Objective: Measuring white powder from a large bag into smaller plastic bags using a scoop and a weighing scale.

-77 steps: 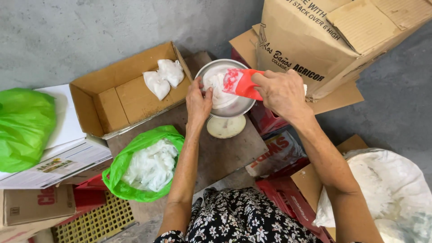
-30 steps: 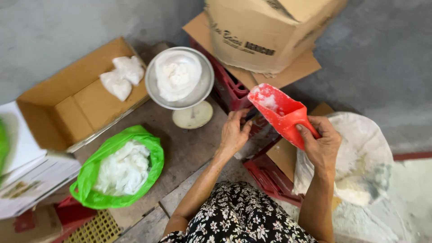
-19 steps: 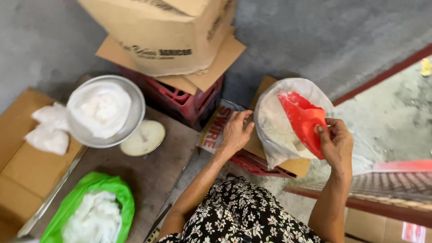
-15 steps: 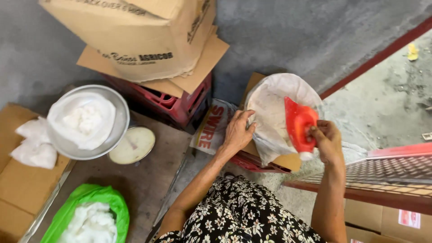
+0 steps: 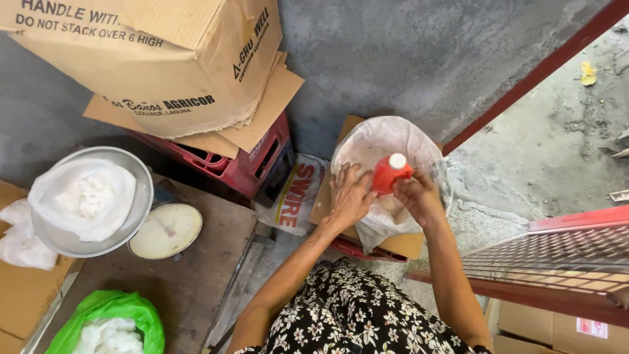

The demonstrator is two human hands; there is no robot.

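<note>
scoop (image 5: 389, 174) in sack (image 5: 367, 141), scale (image 5: 165, 231) left

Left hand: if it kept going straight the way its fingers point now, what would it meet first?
The left hand points up and away into the open white sack. It would probably meet the sack's inner wall first; the red scoop sits just to its right. Depth is unclear.

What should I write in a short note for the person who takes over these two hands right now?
Left hand: flat on the rim of the open white sack, holding it.
Right hand: grips the red scoop, which is down inside the sack.
Metal bowl sits on the scale, lined with a plastic bag that already holds some white material.
Green bag with white contents lies on the low table.
Done: the bag in the bowl is partly filled. Left: whether the scoop is loaded cannot be seen.
</note>
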